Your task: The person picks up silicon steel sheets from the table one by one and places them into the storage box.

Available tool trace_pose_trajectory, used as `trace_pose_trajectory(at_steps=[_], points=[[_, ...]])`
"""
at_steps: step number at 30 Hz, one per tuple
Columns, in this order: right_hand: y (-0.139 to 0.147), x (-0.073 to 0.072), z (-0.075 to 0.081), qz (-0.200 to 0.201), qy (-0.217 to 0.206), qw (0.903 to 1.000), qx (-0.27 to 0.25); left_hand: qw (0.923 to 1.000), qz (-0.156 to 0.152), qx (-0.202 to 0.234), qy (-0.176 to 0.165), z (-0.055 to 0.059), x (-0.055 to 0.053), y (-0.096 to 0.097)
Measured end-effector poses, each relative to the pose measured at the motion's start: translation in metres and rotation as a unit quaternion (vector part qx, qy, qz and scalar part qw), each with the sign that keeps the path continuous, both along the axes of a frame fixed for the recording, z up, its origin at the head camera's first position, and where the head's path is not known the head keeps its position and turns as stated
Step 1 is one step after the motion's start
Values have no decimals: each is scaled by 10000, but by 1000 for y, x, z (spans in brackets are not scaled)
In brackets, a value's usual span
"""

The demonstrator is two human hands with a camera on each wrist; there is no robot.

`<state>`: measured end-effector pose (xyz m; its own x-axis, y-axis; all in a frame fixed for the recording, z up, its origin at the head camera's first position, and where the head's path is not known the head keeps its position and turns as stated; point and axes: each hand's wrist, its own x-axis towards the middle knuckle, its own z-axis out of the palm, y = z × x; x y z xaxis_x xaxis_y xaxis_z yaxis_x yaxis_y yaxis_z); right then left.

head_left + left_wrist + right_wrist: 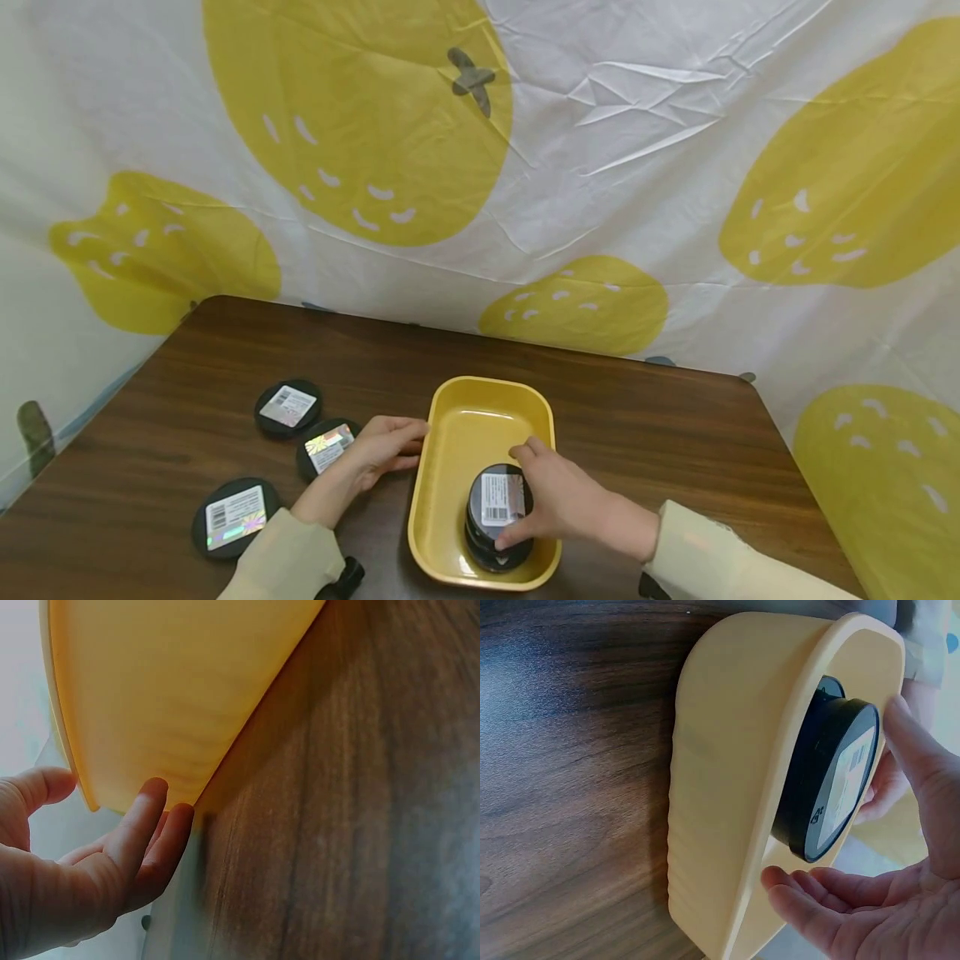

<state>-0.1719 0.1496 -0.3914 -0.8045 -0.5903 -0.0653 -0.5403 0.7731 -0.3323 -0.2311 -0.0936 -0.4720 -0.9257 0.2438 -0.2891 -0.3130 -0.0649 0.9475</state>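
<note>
A yellow rectangular tray (442,533) with raised walls stands on the table. Inside it, near its front right corner, several flat round black discs are stacked, the top black disc (491,496) bearing a white barcode label. My right hand (558,500) is spread around this stack, thumb at the front and fingers behind; in the right wrist view the fingertips (776,881) are apart from the disc's edge. Beside the tray's left wall is my left hand (386,450), its fingertips (155,787) at the outer wall and its thumb near the rim, with relaxed fingers.
Left of the tray lie three more labelled black discs: a far one (288,408), a middle one (322,450) partly behind the left hand, and a near one (236,517) by the left sleeve. A lemon-print cloth (420,283) hangs behind the dark wooden table (660,433).
</note>
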Motion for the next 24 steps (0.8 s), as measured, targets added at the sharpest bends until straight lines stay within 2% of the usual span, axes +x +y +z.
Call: trace_pose_trajectory(at_steps=[6,18,24], points=[[3,-3,-1,-204,42,9996,-200,10000,27,33,43,-1,-1,0],[5,-6,-1,-267,412,9975,-502,9994,265,234,53,-1,-3,-6],[7,-8,-5,-429,584,9954,-630,9993,193,306,92,0,-2,-10]])
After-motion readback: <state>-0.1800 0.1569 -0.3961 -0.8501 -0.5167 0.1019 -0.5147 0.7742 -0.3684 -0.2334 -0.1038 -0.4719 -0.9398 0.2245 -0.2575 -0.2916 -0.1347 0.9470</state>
